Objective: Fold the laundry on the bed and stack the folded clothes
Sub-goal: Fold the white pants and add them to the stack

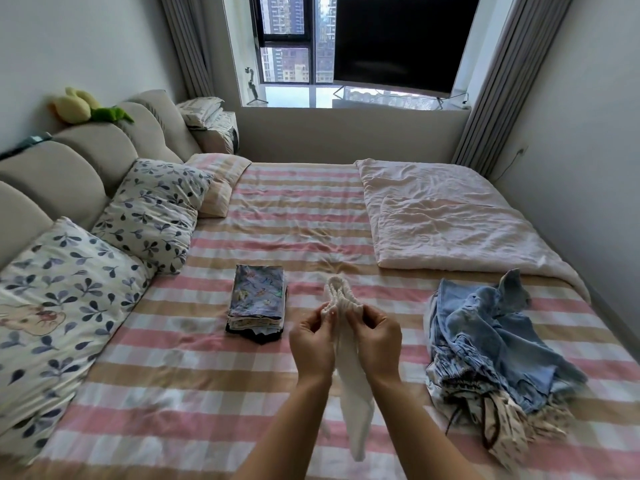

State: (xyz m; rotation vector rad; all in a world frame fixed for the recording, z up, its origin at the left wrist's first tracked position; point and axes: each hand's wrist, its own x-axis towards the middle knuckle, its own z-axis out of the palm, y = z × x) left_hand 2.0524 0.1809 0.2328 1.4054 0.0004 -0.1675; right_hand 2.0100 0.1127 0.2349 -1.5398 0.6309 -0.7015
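**Holding a white garment by its gathered band above the bed**

From the head camera, both hands are raised close together over the middle of the striped bed (pixel 173 375). The left hand (pixel 313 336) and the right hand (pixel 377 336) each pinch the ruffled, elastic-looking band of a white garment (pixel 353 393). Their fingers are curled onto the cloth, and only the fabric lies between them. One loop of the band stands up above the fingertips, while the rest hangs in a narrow strip between the wrists. The cloth is bunched, so what kind of garment it is cannot be told; it may be a small pair of trousers.

To the left of the hands, a folded stack (pixel 258 306) lies flat on the sheet, with a blue floral piece on top. To the right, well apart from the stack, is an unfolded pile (pixel 485 348) of blue and patterned clothes. A pale folded blanket (pixel 450 216) lies beyond that pile. Leaf-print pillows (pixel 152 209) lean against the padded headboard (pixel 69 161) along the left edge.
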